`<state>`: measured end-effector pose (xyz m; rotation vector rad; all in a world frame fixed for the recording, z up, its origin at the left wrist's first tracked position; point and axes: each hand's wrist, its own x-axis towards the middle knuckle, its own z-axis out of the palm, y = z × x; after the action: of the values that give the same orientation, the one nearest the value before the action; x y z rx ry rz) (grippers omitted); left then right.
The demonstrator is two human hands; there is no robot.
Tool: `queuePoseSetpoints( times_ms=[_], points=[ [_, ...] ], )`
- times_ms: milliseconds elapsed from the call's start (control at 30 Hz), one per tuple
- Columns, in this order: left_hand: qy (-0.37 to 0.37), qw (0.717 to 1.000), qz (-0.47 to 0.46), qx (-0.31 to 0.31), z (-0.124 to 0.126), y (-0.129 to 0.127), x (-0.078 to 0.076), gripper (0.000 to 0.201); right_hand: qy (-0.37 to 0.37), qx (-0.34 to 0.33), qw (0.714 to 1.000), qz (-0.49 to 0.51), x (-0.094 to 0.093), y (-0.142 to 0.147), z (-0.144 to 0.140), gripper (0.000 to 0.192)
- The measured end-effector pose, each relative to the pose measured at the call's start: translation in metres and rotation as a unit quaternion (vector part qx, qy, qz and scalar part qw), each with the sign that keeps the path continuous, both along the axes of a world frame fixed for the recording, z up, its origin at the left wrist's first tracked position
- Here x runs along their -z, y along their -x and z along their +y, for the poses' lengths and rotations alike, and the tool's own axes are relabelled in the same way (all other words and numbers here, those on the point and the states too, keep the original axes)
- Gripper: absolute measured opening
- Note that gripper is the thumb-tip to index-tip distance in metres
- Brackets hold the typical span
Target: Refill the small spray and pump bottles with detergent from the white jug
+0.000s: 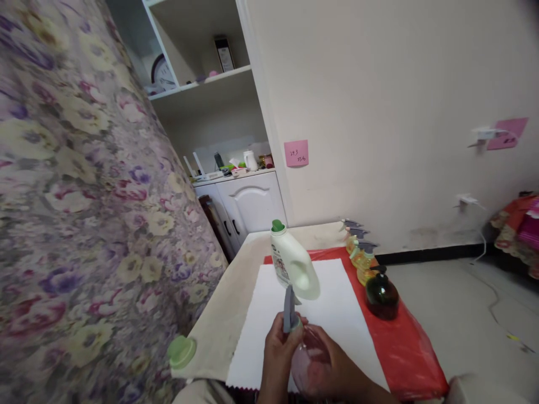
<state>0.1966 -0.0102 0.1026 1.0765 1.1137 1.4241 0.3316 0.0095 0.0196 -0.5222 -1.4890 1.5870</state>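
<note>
In the head view, the right hand [332, 367] cups the clear pinkish spray bottle [309, 359] from the side, fingers curled around its round body. The left hand [278, 350] closes its fingers about the bottle's neck, just under the grey trigger sprayer [288, 308]. Just beyond the fingertips a white detergent jug [292, 264] stands on white paper [337, 314]. Farther right sit a dark round pump bottle [382, 296] and yellow spray bottles [361, 253].

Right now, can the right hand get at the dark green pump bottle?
Probably yes. The right hand holds a pink spray bottle, but bare red sheet lies between it and the dark green pump bottle.
</note>
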Motion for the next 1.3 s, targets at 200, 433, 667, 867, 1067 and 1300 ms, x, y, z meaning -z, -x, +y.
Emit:
queuePoseSetpoints(
  times_ms=[200, 433, 667, 867, 1067, 1300],
  points=[
    [0.012, 0.999, -0.015, 0.044, -0.009, 0.003, -0.012, 0.044, -0.01, 0.014, 1.0, -0.006, 0.001, -0.001, 0.001, 0.094],
    [0.001, 0.998, -0.054, 0.026, -0.01, 0.002, -0.011, 0.032, -0.014, -0.004, 1.0, -0.01, -0.01, -0.004, -0.002, 0.099],
    [0.015, 0.999, -0.018, 0.022, -0.016, 0.002, -0.012, 0.043, -0.012, 0.006, 0.999, -0.032, -0.018, -0.007, -0.004, 0.1],
    [0.019, 0.999, -0.046, 0.006, -0.013, 0.003, -0.004, 0.044, -0.008, -0.002, 1.0, -0.014, -0.009, -0.005, -0.002, 0.099],
    [0.018, 0.999, -0.017, -0.025, -0.015, -0.006, -0.012, 0.045, -0.004, 0.008, 1.0, -0.021, -0.006, -0.006, -0.001, 0.101],
    [0.023, 0.999, -0.026, -0.031, -0.014, -0.002, -0.007, 0.047, -0.013, 0.002, 1.0, -0.002, -0.003, -0.005, 0.0, 0.102]
  ],
)
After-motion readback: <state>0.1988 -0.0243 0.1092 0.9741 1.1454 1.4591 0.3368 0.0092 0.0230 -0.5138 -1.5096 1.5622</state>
